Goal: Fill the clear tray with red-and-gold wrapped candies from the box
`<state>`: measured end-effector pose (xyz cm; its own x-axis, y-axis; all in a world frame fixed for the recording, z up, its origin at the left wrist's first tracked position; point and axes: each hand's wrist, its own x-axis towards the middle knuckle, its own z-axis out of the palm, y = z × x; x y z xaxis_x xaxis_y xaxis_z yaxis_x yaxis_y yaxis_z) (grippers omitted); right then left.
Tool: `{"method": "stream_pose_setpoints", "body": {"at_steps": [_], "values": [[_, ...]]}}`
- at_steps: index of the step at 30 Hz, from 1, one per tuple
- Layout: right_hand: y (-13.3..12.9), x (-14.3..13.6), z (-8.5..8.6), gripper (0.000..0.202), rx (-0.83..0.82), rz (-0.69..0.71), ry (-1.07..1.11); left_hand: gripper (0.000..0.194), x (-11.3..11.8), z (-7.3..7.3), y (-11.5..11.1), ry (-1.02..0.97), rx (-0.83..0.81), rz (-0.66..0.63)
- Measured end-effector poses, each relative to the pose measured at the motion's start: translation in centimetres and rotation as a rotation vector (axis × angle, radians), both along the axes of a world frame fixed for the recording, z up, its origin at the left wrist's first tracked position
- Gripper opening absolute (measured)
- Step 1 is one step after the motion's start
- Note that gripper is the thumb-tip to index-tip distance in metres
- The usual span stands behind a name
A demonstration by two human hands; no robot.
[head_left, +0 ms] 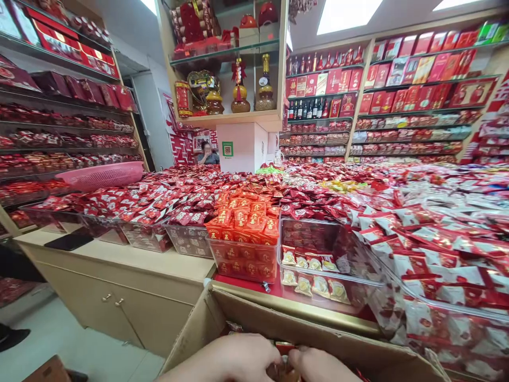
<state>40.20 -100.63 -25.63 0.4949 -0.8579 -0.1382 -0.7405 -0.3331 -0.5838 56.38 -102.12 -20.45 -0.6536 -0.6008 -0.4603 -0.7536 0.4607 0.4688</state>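
Observation:
Both of my hands reach down into an open cardboard box at the bottom of the view. My left hand has its fingers curled inward, and my right hand faces it closely with bent fingers. Between the fingertips shows part of a small brownish and red packet, too covered to name. Other wrapped packets lie partly hidden in the box. Just beyond it stands a clear bin with a few gold-and-white wrapped sweets, beside a bin heaped with bright red packets.
Clear bins of red and white packets fill the display to the right. A pink basket and a black flat object are at left. A display cabinet hangs over the middle. A person sits at the back.

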Motion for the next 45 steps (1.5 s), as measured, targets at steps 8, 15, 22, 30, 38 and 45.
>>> {"method": "stream_pose_setpoints", "body": {"at_steps": [8,15,22,30,38,45], "values": [[1.8,-1.3,6.2,0.026,-0.025,-0.192,-0.521,0.047,-0.6,3.1,0.7,0.868,0.61,0.439],[1.8,-1.3,8.1,0.032,0.051,-0.423,-1.15,0.036,-1.3,3.9,0.2,1.265,0.565,0.657],[0.7,-1.6,7.9,0.041,0.191,-0.429,-1.241,0.029,-1.3,3.2,-0.5,1.109,0.402,0.608],[1.7,-0.2,6.8,0.038,0.06,-0.349,-1.0,0.025,-1.2,3.3,-0.3,0.947,0.006,0.44],[0.9,-0.9,7.5,0.03,0.343,-0.392,-1.094,0.027,-1.3,2.7,-0.9,1.094,0.139,0.603],[0.9,-1.4,7.1,0.032,0.301,-0.368,-0.997,0.033,-1.2,3.2,-0.5,0.942,0.262,0.585]]}}
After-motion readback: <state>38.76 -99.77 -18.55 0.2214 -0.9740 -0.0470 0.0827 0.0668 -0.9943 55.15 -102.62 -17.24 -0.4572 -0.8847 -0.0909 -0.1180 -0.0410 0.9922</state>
